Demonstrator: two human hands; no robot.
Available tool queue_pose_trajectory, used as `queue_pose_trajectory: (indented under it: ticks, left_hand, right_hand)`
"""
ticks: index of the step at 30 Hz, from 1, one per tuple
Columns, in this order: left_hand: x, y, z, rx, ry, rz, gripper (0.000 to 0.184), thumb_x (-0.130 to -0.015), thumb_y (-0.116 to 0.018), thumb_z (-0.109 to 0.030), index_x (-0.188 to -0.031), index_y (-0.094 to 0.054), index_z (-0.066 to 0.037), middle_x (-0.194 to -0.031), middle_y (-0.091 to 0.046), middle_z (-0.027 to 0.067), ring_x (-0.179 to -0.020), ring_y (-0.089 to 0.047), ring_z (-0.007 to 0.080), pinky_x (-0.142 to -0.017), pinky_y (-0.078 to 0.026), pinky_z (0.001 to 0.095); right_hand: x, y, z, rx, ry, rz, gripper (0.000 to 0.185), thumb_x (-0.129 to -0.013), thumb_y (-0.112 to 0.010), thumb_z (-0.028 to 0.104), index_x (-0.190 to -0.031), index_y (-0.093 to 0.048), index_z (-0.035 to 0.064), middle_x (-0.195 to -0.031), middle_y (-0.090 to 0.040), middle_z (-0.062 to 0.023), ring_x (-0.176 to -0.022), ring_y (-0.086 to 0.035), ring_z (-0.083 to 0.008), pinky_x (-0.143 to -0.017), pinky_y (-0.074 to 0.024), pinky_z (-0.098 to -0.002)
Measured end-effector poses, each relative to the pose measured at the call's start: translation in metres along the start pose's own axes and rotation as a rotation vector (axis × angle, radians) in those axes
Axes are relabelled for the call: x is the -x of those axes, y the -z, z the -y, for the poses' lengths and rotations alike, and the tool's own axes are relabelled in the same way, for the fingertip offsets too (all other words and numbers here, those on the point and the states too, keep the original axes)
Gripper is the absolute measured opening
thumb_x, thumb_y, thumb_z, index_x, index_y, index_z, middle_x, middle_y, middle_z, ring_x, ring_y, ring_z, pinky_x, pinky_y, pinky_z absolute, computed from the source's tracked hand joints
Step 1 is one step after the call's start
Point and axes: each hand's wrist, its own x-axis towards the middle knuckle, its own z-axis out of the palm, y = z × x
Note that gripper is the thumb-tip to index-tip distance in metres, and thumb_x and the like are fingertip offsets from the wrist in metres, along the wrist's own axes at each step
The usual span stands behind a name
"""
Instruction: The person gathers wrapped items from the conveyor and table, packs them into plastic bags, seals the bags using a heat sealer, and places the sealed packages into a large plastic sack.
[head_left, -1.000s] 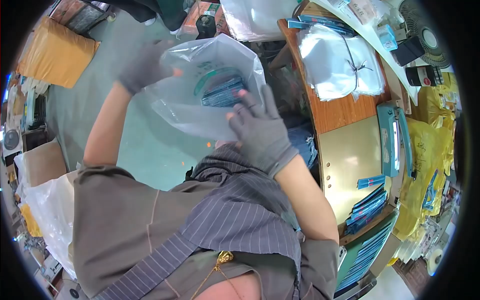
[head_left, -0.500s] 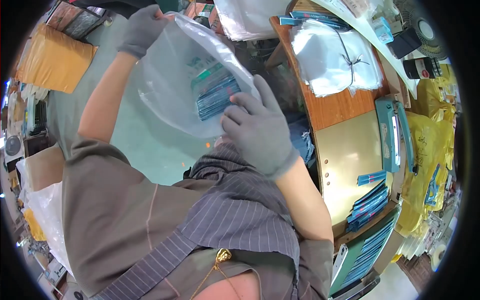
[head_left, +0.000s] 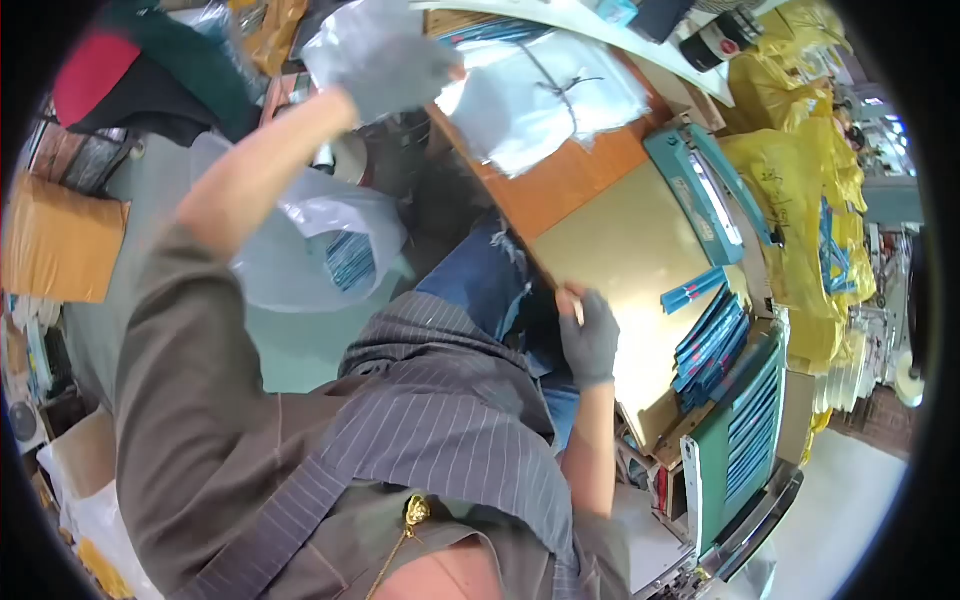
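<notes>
Beyond the striped apron (head_left: 440,440), had the right hand (head_left: 592,340) at the near edge of the gold board (head_left: 625,240), with bent fingers and thumb close to forefinger; could not tell of any grip or contact; across the board, saw loose blue packets (head_left: 712,348), fanned; saw the open plastic bag (head_left: 290,250) past the jeans (head_left: 478,278), with packed blue packets (head_left: 350,262) inside; had the left hand (head_left: 398,80) blurred beyond the bag, next to the tied clear sheets (head_left: 520,110); could not tell its grip or spread; saw the teal device (head_left: 680,190) past the board; farther off, saw yellow bags (head_left: 790,220).
</notes>
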Motion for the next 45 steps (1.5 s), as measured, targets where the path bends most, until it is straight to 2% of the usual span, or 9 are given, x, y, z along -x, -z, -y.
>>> queue_pose_trajectory:
  ticks: [3,12,17,24,26,31,38,41,45]
  left_hand:
    - [-0.059,-0.085,0.003,-0.565,-0.289,0.476,0.046,-0.068,-0.070,-0.034,-0.104,-0.058,-0.008,-0.103,-0.060,0.0129,-0.095,-0.058,0.0267,-0.081,-0.047,0.0385]
    - [-0.082,-0.038,-0.089,0.548,-0.179,0.503,0.024,-0.083,-0.056,-0.022,-0.083,-0.064,0.000,-0.075,-0.063,0.0087,-0.073,-0.057,0.0156,-0.071,-0.045,0.0295]
    - [-0.035,-0.098,-0.209,0.804,-0.258,0.558,0.022,-0.088,-0.050,-0.016,-0.085,-0.063,0.001,-0.078,-0.063,0.0032,-0.073,-0.056,0.0121,-0.071,-0.045,0.0266]
    - [-0.013,-0.128,-0.307,1.697,0.377,0.836,0.026,-0.093,-0.046,-0.025,-0.101,-0.057,-0.003,-0.081,-0.062,0.0088,-0.075,-0.059,0.0153,-0.064,-0.047,0.0282]
    - [-0.003,-0.142,-0.326,1.967,0.381,1.053,0.034,-0.092,-0.050,-0.026,-0.114,-0.054,-0.001,-0.074,-0.057,0.0048,-0.069,-0.056,0.0130,-0.061,-0.045,0.0261]
    - [-0.026,-0.153,-0.339,1.903,0.284,0.897,0.038,-0.093,-0.048,-0.019,-0.124,-0.049,0.002,-0.075,-0.057,0.0036,-0.073,-0.055,0.0122,-0.070,-0.046,0.0246]
    - [-0.072,-0.244,-0.301,0.633,-0.079,0.301,0.041,-0.088,-0.059,-0.031,-0.113,-0.055,0.002,-0.099,-0.064,0.0146,-0.093,-0.061,0.0228,-0.083,-0.045,0.0319]
    - [-0.083,-0.303,-0.309,0.442,-0.215,0.231,0.054,-0.086,-0.059,-0.040,-0.121,-0.050,0.000,-0.106,-0.062,0.0192,-0.096,-0.061,0.0305,-0.083,-0.046,0.0383]
    - [-0.103,-0.335,-0.356,0.318,-0.064,0.374,0.068,-0.085,-0.055,-0.050,-0.129,-0.042,0.000,-0.113,-0.057,0.0265,-0.102,-0.057,0.0372,-0.087,-0.044,0.0428]
  right_hand:
    - [0.054,0.022,-0.026,0.054,-0.114,0.043,0.024,-0.088,-0.058,0.023,-0.099,-0.062,0.0025,-0.091,-0.063,-0.0171,-0.088,-0.061,-0.0339,-0.079,-0.0472,-0.0358]
    - [0.100,0.048,-0.061,-0.562,-0.659,-0.321,0.025,-0.088,-0.057,0.018,-0.099,-0.064,-0.0038,-0.088,-0.066,-0.0087,-0.084,-0.060,-0.0149,-0.078,-0.0459,-0.0272]
    - [0.008,0.056,-0.033,-1.011,-0.360,-0.262,0.056,-0.085,-0.064,0.023,-0.128,-0.042,-0.0055,-0.111,-0.056,-0.0094,-0.100,-0.053,-0.0169,-0.088,-0.0412,-0.0271]
    - [0.035,0.046,-0.148,-0.813,-0.524,-0.746,0.019,-0.083,-0.061,0.018,-0.072,-0.058,0.0029,-0.061,-0.057,-0.0010,-0.059,-0.051,-0.0070,-0.056,-0.0398,-0.0217]
    - [0.059,0.030,-0.161,-0.884,-0.531,-0.352,0.018,-0.082,-0.059,0.018,-0.074,-0.058,0.0015,-0.064,-0.057,-0.0033,-0.061,-0.052,-0.0081,-0.057,-0.0403,-0.0232]
    - [0.116,0.051,-0.146,-0.568,-0.556,-0.498,0.043,-0.083,-0.064,0.031,-0.106,-0.054,-0.0042,-0.091,-0.060,-0.0119,-0.084,-0.058,-0.0173,-0.075,-0.0458,-0.0286]
    - [0.139,0.239,-0.225,0.146,-0.600,-1.006,0.068,-0.086,-0.056,0.046,-0.126,-0.045,-0.0068,-0.128,-0.047,-0.0267,-0.122,-0.043,-0.0376,-0.101,-0.0336,-0.0405]
    - [0.154,0.296,-0.324,0.346,-1.113,-0.997,0.079,-0.085,-0.044,0.061,-0.126,-0.045,-0.0062,-0.131,-0.044,-0.0275,-0.122,-0.043,-0.0383,-0.102,-0.0329,-0.0417]
    - [0.112,0.276,-0.355,0.199,-1.052,-0.569,0.087,-0.082,-0.043,0.067,-0.128,-0.042,-0.0076,-0.133,-0.041,-0.0282,-0.127,-0.036,-0.0382,-0.105,-0.0302,-0.0413]
